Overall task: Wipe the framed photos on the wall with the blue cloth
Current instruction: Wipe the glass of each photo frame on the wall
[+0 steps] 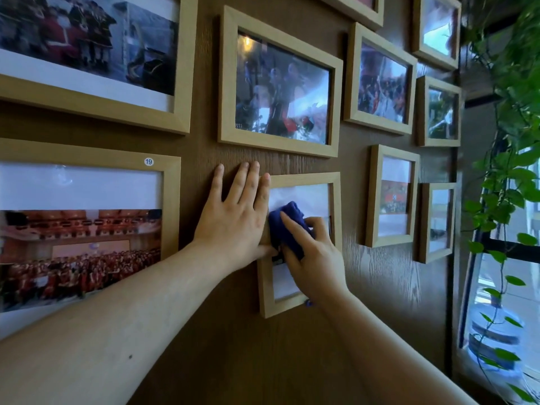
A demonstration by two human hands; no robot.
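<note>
A small upright wooden frame [336,200] hangs at the centre of the brown wood wall. My right hand [317,258] presses a bunched blue cloth [287,226] against its glass, near the middle left. My left hand [236,217] lies flat with fingers spread, partly on the wall and partly over the frame's left edge, its thumb tucked under the cloth. Much of the photo is hidden by both hands. Around it hang several other light wooden framed photos, such as the landscape one above [280,89] and a large one at left [84,229] marked with a sticker reading 19.
Two narrow frames [391,197] hang just right of the wiped one. A trailing green plant [508,171] drapes down the right side in front of a window. A water jug [493,331] stands low by the window.
</note>
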